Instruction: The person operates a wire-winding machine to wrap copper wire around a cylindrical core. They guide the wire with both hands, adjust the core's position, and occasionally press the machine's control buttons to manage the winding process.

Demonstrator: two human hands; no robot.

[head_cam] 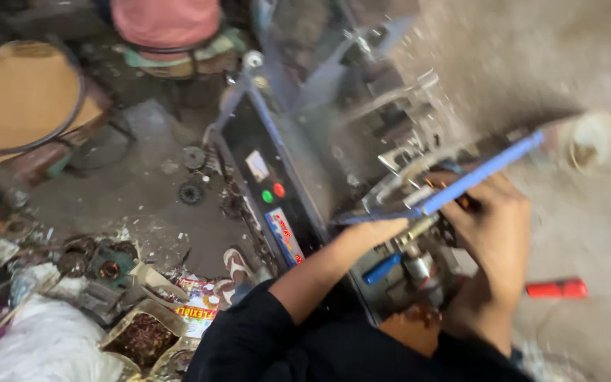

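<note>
Rod: blue rod slants up to the right, passing just above both hands, over the machine's metal head.
Right hand: right hand is curled, fingers closed around a small part right under the rod; blur hides exactly what it clamps, and I cannot tell if it touches the rod itself.
Left hand: left hand lies flat, fingers together and extended, fingertips against a brass-coloured spindle just left of the right hand; it presses, not grips.
Rod to grip: touching or just above the right knuckles, its lower end nearer the left fingertips, its upper end well clear, near a pale cup.
Below the grip: blue lever and steel fittings of the machine.
Left of the grip: black control panel with a green and a red button.
Right of the grip: red tool on the grey surface, well apart.
Far left: floor with gears, scrap and bags; a round tan board.
Risk: fingers sit among close metal parts; if the spindle turned they could be pinched.
Risk, second: the flat left hand has little hold, so it may slip off the spindle.
</note>
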